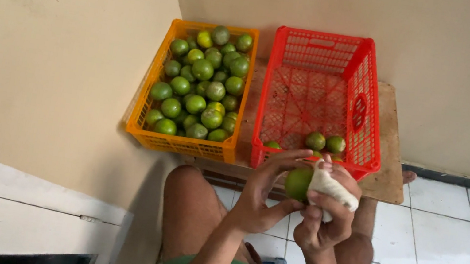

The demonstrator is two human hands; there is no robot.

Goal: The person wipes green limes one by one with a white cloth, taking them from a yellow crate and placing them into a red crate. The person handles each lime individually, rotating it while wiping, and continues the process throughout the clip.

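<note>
Presently, a single green lime (297, 183) sits between both hands, raised above the person's knees and just in front of the near edge of the low wooden counter (389, 173). The left hand (260, 195) is curled about the fruit from the left, thumb under it and fingers arched over its top, closed on it. The right hand (325, 217) is closed around a white cloth (332, 190), which is pressed against the right side of the lime. On the counter stand two crates side by side, touching or nearly so. The orange crate (146, 100), on the left, is filled almost to the rim with green limes (199, 86), a few of them yellowish. The red crate (369, 108), on the right, is mostly bare mesh, with a few limes (324, 143) gathered at its near wall, directly beyond the hands. White floor tiles (448, 244) lie to the right.
</note>
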